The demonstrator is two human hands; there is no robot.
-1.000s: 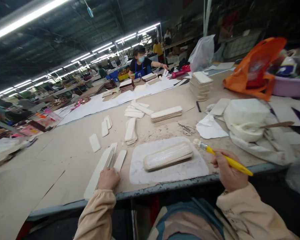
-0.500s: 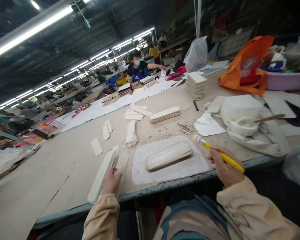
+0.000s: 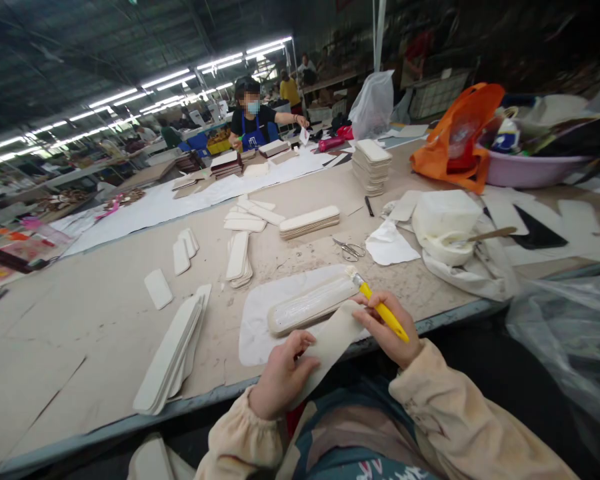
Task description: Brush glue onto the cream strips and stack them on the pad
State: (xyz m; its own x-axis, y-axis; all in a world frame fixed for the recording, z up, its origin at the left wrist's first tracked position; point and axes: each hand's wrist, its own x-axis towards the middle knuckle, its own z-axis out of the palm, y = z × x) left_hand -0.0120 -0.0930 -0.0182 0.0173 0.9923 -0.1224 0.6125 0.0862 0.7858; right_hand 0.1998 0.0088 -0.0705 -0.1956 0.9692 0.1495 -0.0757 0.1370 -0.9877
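My left hand (image 3: 286,373) grips the near end of a long pale strip (image 3: 333,337) between thumb and fingers. At the strip's far end, my right hand (image 3: 387,330) pinches it and also holds a yellow-handled brush (image 3: 386,312), bristles pointing up and away. Just behind the strip, a stack of rounded pieces with a wet, shiny top (image 3: 310,305) lies on a white sheet (image 3: 254,333). A fanned pile of long pale strips (image 3: 170,353) is on the table, left of my left hand.
Scissors (image 3: 349,250), a white cloth (image 3: 391,243) and a white tub (image 3: 447,217) with a wooden stick stand behind on the right. Smaller pale stacks (image 3: 309,222) lie mid-table (image 3: 105,320). An orange bag (image 3: 455,140) and purple basin (image 3: 530,168) are farther right. A person (image 3: 253,123) works across the table.
My left hand has moved right from the strip pile with one strip. My right hand has come left with the brush and taken the strip's other end. The view has shifted.
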